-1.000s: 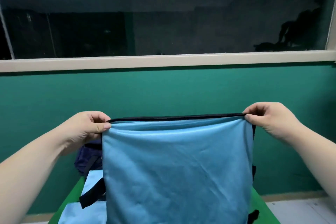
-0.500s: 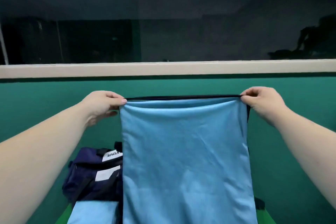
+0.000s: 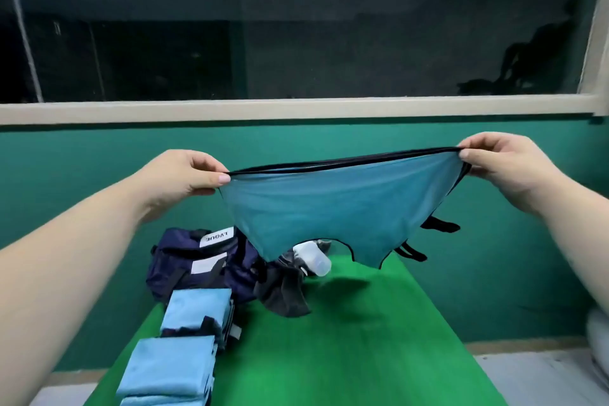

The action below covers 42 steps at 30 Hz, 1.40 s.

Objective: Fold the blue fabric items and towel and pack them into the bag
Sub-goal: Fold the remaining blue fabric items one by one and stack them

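Head view: the blue fabric [image 3: 329, 208] hangs in the air, spread between both hands above the far end of the table [image 3: 362, 339]. The left hand [image 3: 188, 175] pinches one top corner between thumb and curled fingers, and the right hand [image 3: 501, 161] pinches the other top corner the same way. The black trim [image 3: 346, 161] runs taut from pinch to pinch. Below it the cloth sags into a loose belly, and black straps [image 3: 438, 226] trail under the right pinch.

It looks thin, light and quite limp, with a slightly slick sheen. It will likely keep no shape of its own and slide off itself when folded. The trimmed corners look like the best hold, since the binding gives the fingers a firmer ridge than the bare cloth. The straps may snag or spill out of a fold, so they probably want tucking in first. Nothing about it seems fragile.

Below the left pinch lies the navy bag [image 3: 197, 260], with a dark cloth [image 3: 283, 293] and a white container [image 3: 313, 257] just beside it, under the sagging belly. Nearer the person than the left pinch, two folded stacks [image 3: 197, 310] of light blue sit in a row on the table.
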Available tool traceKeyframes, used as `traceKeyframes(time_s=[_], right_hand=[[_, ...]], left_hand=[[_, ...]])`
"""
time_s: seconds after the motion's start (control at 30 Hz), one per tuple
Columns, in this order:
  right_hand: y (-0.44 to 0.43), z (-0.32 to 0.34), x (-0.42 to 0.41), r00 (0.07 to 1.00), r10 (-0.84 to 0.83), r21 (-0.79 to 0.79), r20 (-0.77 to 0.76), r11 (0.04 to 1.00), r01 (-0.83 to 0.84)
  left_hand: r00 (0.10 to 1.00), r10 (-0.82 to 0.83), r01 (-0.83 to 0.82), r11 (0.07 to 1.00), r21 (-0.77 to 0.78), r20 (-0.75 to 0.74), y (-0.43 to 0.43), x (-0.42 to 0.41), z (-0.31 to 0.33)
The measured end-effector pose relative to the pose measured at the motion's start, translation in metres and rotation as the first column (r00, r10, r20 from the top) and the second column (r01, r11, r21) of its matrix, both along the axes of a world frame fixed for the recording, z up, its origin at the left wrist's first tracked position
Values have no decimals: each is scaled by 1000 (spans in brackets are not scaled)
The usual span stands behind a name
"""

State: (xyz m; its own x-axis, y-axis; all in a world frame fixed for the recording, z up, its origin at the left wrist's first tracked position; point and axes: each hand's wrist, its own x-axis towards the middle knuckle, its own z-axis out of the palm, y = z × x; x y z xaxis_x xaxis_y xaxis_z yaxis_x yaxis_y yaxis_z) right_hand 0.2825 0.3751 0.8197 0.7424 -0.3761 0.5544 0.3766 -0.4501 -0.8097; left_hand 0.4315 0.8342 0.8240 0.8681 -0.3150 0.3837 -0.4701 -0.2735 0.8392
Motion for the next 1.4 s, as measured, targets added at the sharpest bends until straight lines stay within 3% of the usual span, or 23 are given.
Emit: traceKeyframes(time_s=[0.23,0.33,0.57,0.73,0.97,1.17,1.3,1.4], right_hand=[[20,-115,-73,954,62,3,-293,998,-64],[25,-153,-90,901,132,50,-414,991,-122],[23,-227,-100,770,193,133,-608,981,-141],[28,-253,-77,781,146,155,-607,986,-64],[21,-281,4,749,-29,25,-662,998,61],[13,-314,87,694,-210,-147,-689,978,151],[5,-348,143,639,-262,-255,-723,961,105],[0,-378,171,580,-287,-339,-763,940,20]], left_hand=[[975,-61,125,947,295,-216,23,-67,-117],[940,-106,224,909,352,-324,37,-83,-147],[889,-118,296,885,359,-443,47,-92,-199],[870,-21,187,938,291,-493,38,-70,-229],[915,227,-59,894,444,-335,4,-15,-264],[927,371,-229,690,687,-63,-34,48,-295],[896,429,-342,502,794,115,-52,92,-329],[894,411,-335,352,874,177,-62,115,-359]])
